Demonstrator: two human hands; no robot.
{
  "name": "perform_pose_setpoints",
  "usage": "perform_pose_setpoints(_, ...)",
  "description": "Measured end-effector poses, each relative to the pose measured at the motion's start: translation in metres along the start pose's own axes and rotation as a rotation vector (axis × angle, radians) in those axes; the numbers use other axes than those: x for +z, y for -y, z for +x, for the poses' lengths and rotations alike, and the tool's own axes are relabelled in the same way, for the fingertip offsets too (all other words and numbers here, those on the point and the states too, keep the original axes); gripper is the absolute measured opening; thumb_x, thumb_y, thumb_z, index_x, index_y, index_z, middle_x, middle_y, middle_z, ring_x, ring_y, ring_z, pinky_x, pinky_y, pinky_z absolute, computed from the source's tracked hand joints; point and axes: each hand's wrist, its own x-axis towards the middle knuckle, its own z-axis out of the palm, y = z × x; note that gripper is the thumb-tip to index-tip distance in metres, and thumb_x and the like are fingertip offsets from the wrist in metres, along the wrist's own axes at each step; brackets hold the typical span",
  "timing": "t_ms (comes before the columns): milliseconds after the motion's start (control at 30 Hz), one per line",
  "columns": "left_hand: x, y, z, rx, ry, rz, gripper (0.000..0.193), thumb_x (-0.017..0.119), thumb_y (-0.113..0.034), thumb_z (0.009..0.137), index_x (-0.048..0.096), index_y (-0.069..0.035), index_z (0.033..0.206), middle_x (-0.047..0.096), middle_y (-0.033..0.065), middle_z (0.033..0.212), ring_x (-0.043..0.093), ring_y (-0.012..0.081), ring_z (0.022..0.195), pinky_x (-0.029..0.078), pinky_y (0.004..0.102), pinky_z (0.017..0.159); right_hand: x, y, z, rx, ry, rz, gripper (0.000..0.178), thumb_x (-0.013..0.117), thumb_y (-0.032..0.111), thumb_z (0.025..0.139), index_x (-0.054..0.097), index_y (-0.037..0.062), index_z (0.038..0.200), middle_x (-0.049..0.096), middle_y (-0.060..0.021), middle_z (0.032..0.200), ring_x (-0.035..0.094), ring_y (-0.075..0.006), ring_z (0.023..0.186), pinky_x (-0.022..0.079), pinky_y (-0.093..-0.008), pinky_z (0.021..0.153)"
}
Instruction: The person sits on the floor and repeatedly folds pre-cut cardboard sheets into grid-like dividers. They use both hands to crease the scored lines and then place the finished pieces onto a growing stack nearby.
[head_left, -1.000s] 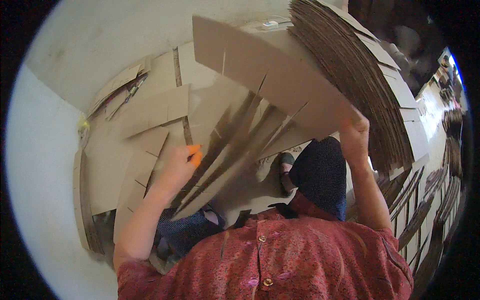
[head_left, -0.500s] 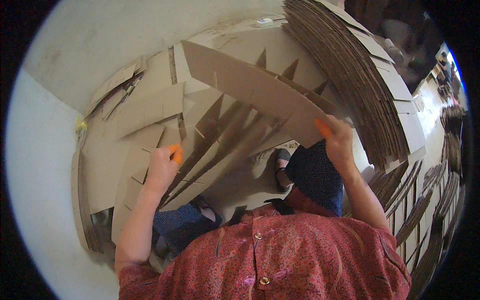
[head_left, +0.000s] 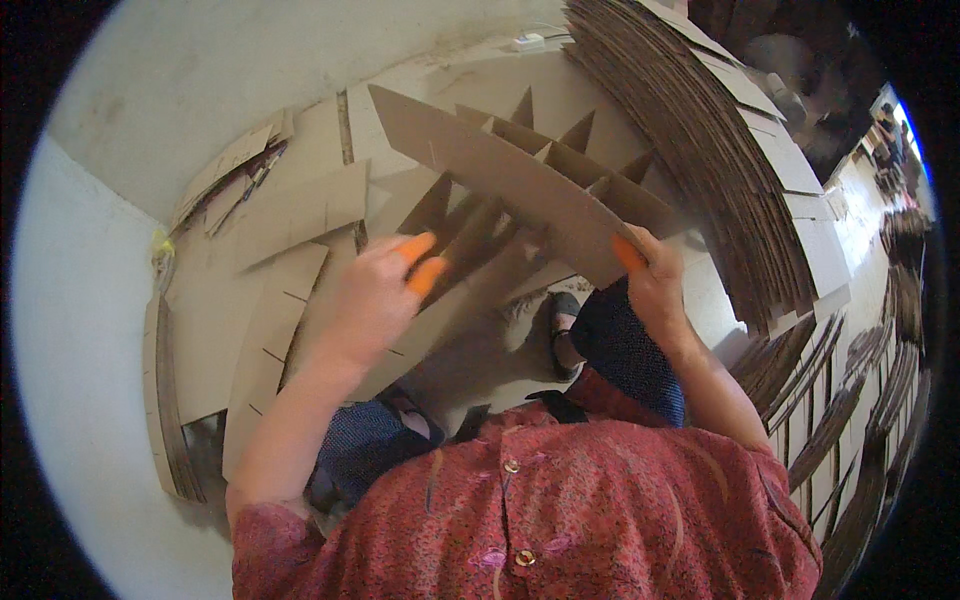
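Brown cardboard (head_left: pixel 500 178) sat pinched in the right hand (head_left: pixel 655 285). I couldn't tell whether the left hand (head_left: pixel 370 302) gripped anything.

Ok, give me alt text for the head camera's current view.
A person's right hand grips one end of a long cardboard strip across a grid of upright cardboard dividers. The left hand, with orange-covered fingertips, is by the dividers' left side; a large stack of cardboard sheets stands at right.

A head-worn fisheye looks down at the cardboard sheet (head_left: pixel 507 182) from nearby.
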Motion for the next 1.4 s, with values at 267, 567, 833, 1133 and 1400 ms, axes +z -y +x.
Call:
perform_pose_setpoints(267, 0.04, -0.012, 0.051, -0.096, 0.219, 0.104, 0.027, 0.069, -0.023, 0.079, 0.066, 0.0, 0.095, 0.064, 0.0197, 0.083, 0.062, 0.0349, 0.078, 0.049, 0.0426, 0.071, 0.009, -0.04, -0.025, -0.088, 0.061, 0.061, 0.018, 0.058, -0.003, 0.086, 0.064, -0.0028, 0.103, 0.068, -0.0202, 0.09, 0.068, -0.0176, 0.081, 0.049, -0.0274, 0.069)
perform_pose_setpoints(567, 0.069, 0.012, 0.056, -0.187, 0.363, 0.005, 0.02, 0.065, -0.017, 0.081, 0.065, 0.003, 0.087, 0.063, 0.0223, 0.075, 0.063, 0.0345, 0.07, 0.048, 0.043, 0.063, -0.007, -0.019, -0.03, 0.023, 0.141, -0.013, 0.018, 0.057, -0.002, 0.086, 0.065, -0.0016, 0.102, 0.068, -0.0178, 0.086, 0.067, -0.0208, 0.078, 0.049, -0.0285, 0.068)
perform_pose_setpoints(833, 0.042, 0.035, 0.064, -0.119, -0.199, 0.092, 0.038, 0.07, -0.037, 0.079, 0.068, -0.002, 0.092, 0.064, 0.0187, 0.077, 0.062, 0.0367, 0.079, 0.048, 0.0453, 0.069, -0.014, -0.011, -0.021, 0.03, 0.135, -0.094, 0.042, 0.06, -0.001, 0.084, 0.054, 0.004, 0.125, 0.067, -0.0202, 0.089, 0.068, -0.0292, 0.08, 0.051, -0.0322, 0.071)
perform_pose_setpoints(1133, 0.045, 0.075, 0.071, -0.346, 0.246, 0.081, 0.019, 0.063, -0.014, 0.081, 0.062, 0.005, 0.085, 0.06, 0.0208, 0.068, 0.062, 0.029, 0.065, 0.047, 0.0407, 0.062, -0.032, 0.017, -0.002, 0.077, 0.473, -0.274, 0.05, 0.057, 0.001, 0.087, 0.046, 0.0104, 0.135, 0.062, -0.028, 0.094, 0.063, -0.0406, 0.085, 0.049, -0.0329, 0.076)
perform_pose_setpoints(1400, 0.014, 0.083, 0.075, -0.507, 0.291, -0.376, 0.023, 0.064, -0.019, 0.085, 0.065, 0.001, 0.095, 0.059, 0.01, 0.071, 0.055, 0.0132, 0.067, 0.046, 0.0316, 0.062, -0.007, 0.006, 0.028, -0.143, 0.449, -0.418, 0.053, 0.054, -0.006, 0.077, 0.052, 0.0074, 0.128, 0.063, -0.024, 0.086, 0.063, -0.0402, 0.074, 0.051, -0.0418, 0.065)
